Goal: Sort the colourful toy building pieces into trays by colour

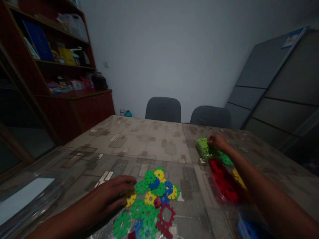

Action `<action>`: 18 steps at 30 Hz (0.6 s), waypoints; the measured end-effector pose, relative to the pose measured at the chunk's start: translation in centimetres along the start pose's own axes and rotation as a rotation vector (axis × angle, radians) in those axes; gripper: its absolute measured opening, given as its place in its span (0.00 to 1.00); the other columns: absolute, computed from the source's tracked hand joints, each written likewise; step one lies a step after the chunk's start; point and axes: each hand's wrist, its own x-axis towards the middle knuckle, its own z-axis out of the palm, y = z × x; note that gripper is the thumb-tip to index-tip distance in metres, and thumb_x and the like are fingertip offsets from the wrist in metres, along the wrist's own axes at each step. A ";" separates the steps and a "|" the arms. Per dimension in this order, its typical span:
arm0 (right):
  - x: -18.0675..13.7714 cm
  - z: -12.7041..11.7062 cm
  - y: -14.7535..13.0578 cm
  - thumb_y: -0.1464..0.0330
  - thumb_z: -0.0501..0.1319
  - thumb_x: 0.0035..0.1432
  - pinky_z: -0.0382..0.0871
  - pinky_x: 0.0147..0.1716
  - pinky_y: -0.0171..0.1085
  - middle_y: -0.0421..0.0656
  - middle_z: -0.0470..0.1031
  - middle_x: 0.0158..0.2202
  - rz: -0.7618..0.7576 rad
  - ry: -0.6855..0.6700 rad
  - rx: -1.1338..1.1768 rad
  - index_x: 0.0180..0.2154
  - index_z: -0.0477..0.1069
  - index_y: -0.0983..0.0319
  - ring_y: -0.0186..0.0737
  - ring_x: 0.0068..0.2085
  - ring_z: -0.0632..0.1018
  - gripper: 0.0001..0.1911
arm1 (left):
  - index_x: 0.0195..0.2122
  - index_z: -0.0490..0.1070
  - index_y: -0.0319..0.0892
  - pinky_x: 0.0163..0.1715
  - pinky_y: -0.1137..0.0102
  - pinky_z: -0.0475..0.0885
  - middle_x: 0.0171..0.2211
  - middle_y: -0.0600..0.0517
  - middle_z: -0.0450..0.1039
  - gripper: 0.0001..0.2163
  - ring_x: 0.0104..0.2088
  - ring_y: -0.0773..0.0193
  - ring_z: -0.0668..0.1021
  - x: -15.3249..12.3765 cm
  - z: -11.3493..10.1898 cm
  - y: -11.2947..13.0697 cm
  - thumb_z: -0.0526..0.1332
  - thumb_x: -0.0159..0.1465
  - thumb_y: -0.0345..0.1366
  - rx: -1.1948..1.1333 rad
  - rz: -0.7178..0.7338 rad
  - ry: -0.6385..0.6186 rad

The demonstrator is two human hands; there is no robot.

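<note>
My left hand (113,196) lies flat on the table, fingers stretched out, touching the left edge of a pile of flat plastic snowflake discs (152,199) in green, yellow, blue and dark red. My right hand (218,142) reaches far across the table, its fingers pinched on a light green block of pieces (203,148). Under my right forearm lies a row of sorted pieces: dark green (225,159), red (223,182) and yellow (238,177), in what looks like clear bags.
The table (149,142) carries a patterned beige cover. A clear plastic container (27,202) sits at the near left. Two grey chairs (163,109) stand at the far side. A dark red shelf cabinet (62,83) fills the left; grey panels (279,86) lean at the right.
</note>
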 end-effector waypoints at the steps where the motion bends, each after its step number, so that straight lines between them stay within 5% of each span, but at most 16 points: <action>1: 0.0 0.0 0.1 0.61 0.63 0.68 0.76 0.47 0.49 0.47 0.74 0.55 0.009 -0.003 0.029 0.55 0.71 0.60 0.47 0.49 0.78 0.17 | 0.59 0.73 0.56 0.58 0.63 0.74 0.60 0.51 0.74 0.15 0.57 0.54 0.78 0.0 0.0 0.0 0.62 0.71 0.40 0.006 -0.007 -0.006; 6: -0.5 -1.1 0.8 0.61 0.63 0.68 0.77 0.46 0.49 0.47 0.74 0.54 0.069 -0.013 0.112 0.56 0.71 0.61 0.46 0.48 0.79 0.18 | 0.58 0.74 0.56 0.57 0.63 0.75 0.61 0.51 0.74 0.14 0.57 0.54 0.78 -0.2 0.1 0.1 0.61 0.72 0.41 0.033 -0.020 -0.015; 12: -0.9 -2.7 1.2 0.61 0.63 0.68 0.76 0.48 0.49 0.46 0.74 0.55 0.100 -0.029 -0.054 0.54 0.72 0.60 0.47 0.50 0.78 0.16 | 0.60 0.72 0.57 0.58 0.63 0.74 0.61 0.52 0.73 0.16 0.58 0.54 0.77 -0.3 0.1 -0.2 0.62 0.71 0.41 0.048 -0.035 -0.008; 18: -1.2 -1.5 0.0 0.61 0.63 0.68 0.76 0.48 0.49 0.46 0.74 0.55 0.033 -0.053 -0.185 0.54 0.72 0.60 0.46 0.49 0.78 0.16 | 0.59 0.74 0.57 0.58 0.64 0.74 0.61 0.52 0.74 0.16 0.58 0.55 0.78 -0.3 0.2 -0.1 0.62 0.71 0.40 0.020 -0.027 0.007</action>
